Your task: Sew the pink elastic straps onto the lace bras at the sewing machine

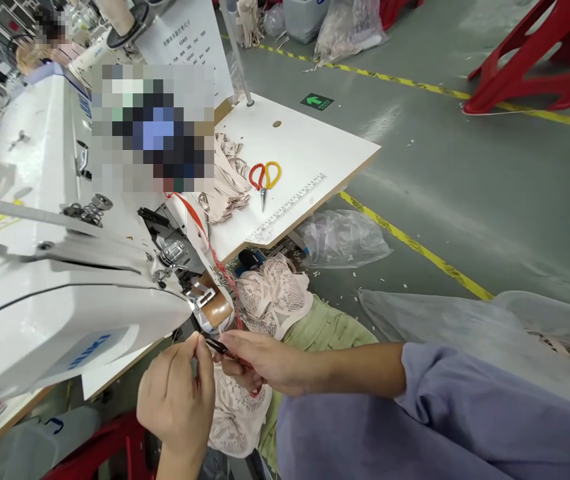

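Observation:
My right hand (265, 360) is closed around dark thread snips (216, 345), their blades pointing left. A red cord (222, 267) runs from the machine down to this hand. My left hand (179, 387) makes a pinch right at the tips of the snips; what sits between its fingers is too small to make out. Beneath both hands, a pale pink lace bra (275, 293) drapes over my lap, with a further lace part (239, 417) below my right hand. Just above the hands is the needle end of a white sewing machine (129, 333).
On the white table (315, 143) lie scissors (263, 183) with red and yellow handles, beside a pile of pale straps (227, 180). A printed ruler (289, 207) follows the table edge. Plastic bags (347, 240) and a red stool (529, 60) stand on the floor.

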`<state>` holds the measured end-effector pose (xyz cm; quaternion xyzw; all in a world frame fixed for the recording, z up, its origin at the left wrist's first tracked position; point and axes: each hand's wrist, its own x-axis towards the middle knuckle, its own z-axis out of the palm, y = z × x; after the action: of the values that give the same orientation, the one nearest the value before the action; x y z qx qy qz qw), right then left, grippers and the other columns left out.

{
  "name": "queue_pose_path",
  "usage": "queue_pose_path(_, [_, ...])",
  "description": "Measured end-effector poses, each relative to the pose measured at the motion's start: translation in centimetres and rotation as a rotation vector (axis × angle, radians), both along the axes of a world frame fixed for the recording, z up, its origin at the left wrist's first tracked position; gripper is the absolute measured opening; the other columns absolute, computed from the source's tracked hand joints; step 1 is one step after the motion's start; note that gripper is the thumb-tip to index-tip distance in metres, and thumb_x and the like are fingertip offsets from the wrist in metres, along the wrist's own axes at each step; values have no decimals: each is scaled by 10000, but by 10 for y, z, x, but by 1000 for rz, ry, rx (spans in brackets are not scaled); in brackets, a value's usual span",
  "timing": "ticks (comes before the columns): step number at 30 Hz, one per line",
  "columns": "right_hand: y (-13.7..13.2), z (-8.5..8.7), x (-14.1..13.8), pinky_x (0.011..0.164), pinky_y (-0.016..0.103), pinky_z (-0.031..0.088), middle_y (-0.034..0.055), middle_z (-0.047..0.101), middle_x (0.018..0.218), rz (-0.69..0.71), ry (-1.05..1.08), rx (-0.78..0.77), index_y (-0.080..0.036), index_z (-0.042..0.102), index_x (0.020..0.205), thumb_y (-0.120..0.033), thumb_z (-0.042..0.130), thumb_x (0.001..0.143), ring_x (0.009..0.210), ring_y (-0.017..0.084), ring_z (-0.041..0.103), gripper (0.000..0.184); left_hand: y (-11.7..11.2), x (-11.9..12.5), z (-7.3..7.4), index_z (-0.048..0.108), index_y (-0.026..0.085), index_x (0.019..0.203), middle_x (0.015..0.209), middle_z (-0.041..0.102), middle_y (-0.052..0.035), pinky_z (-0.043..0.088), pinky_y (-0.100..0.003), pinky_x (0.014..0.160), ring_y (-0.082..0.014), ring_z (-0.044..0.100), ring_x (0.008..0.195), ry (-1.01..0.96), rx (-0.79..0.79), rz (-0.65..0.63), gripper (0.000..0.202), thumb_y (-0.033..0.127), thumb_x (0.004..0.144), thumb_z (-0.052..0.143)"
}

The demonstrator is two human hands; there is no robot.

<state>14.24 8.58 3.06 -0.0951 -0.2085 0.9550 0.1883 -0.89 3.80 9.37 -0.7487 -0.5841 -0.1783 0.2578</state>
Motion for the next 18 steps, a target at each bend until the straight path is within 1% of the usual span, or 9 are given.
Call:
queue_pose_path(3, [0, -1, -2, 443, 230, 157, -84, 345, 672, -35, 1, 4, -193, 482, 939, -616, 490, 944, 448, 40, 206, 423, -1, 3, 2, 656, 116, 939, 807, 729, -103, 503, -317, 677, -207, 663, 711, 30, 16, -5, 263, 76, 718, 792])
queue_pose_path(5, [1, -1, -4, 443, 234, 154, -82, 346, 669, -55, 14, 8, -191, 481, 925, -613, 495, 945, 451, 42, 208, 423, -2, 6, 3, 651, 119, 942, 793, 724, -93, 496, -313, 671, -201, 654, 703, 18, -11, -26, 258, 73, 726, 785])
queue_pose_path(7, [4, -3, -5, 448, 238, 140, -84, 333, 648, -99, 32, 22, -185, 479, 896, -612, 510, 939, 457, 45, 200, 430, -3, 6, 2, 647, 126, 947, 792, 721, -83, 493, -307, 681, -194, 651, 712, -8, -46, -41, 251, 74, 738, 775])
queue_pose_path(9, [7, -6, -3, 457, 237, 130, -88, 309, 625, -153, 25, 30, -181, 482, 883, -606, 520, 938, 468, 49, 188, 430, -2, 4, -1, 649, 138, 951, 808, 721, -77, 487, -297, 693, -184, 647, 722, -37, -54, -23, 234, 84, 755, 764])
queue_pose_path(12, [13, -14, 6, 463, 227, 146, -87, 323, 629, -196, -28, 27, -183, 496, 907, -615, 493, 945, 471, 50, 190, 434, 5, -4, -10, 672, 159, 919, 766, 696, -52, 460, -270, 671, -157, 614, 680, -125, -7, 71, 140, 126, 796, 731])
queue_pose_path(14, [18, -20, 13, 461, 220, 163, -88, 335, 643, -201, -59, 42, -186, 507, 941, -658, 474, 930, 466, 46, 186, 473, 13, -8, -15, 689, 168, 848, 688, 649, -23, 433, -258, 644, -140, 575, 633, -221, 31, 177, 27, 175, 827, 704])
queue_pose_path(15, [19, -24, 17, 460, 217, 168, -92, 327, 640, -199, -78, 65, -186, 511, 953, -671, 492, 912, 465, 45, 183, 487, 16, -9, -17, 684, 172, 785, 640, 613, -6, 418, -256, 633, -133, 550, 610, -276, 40, 239, 63, 206, 837, 693])
queue_pose_path(16, [21, -26, 21, 459, 214, 169, -98, 310, 626, -196, -99, 96, -184, 514, 956, -674, 527, 891, 464, 44, 179, 494, 19, -9, -19, 663, 176, 714, 593, 568, 12, 403, -256, 622, -127, 522, 589, -334, 38, 300, 145, 239, 843, 683])
queue_pose_path(18, [23, -30, 26, 458, 212, 163, -111, 267, 585, -191, -149, 149, -178, 517, 932, -645, 600, 857, 460, 44, 175, 480, 24, -8, -21, 587, 187, 591, 529, 481, 36, 380, -256, 604, -121, 472, 561, -451, -4, 393, 285, 296, 843, 665])
